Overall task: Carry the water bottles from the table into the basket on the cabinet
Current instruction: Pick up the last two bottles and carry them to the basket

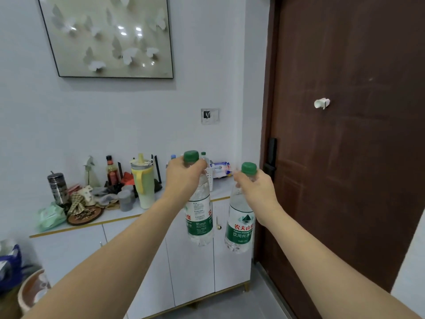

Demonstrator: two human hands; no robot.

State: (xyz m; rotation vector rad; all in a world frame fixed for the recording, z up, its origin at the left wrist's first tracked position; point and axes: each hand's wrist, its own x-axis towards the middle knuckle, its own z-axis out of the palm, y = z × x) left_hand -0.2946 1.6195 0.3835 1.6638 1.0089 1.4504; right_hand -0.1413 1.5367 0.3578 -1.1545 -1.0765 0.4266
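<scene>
Green-capped water bottles hang mid-frame: the left hand [184, 178] grips the left bottle [199, 212] by its neck, the right hand [256, 192] the right bottle [240, 223], before the white cabinet [69, 247].

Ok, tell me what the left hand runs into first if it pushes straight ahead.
Probably the white basket on the cabinet, just beyond the left hand and its bottle. Depth is unclear from this single view.

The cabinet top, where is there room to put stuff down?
The cabinet top is bare along its front edge between the yellow jug and the left hand, and near the wipes pack. The left end, around the steel tumbler and green pack, is crowded.
</scene>
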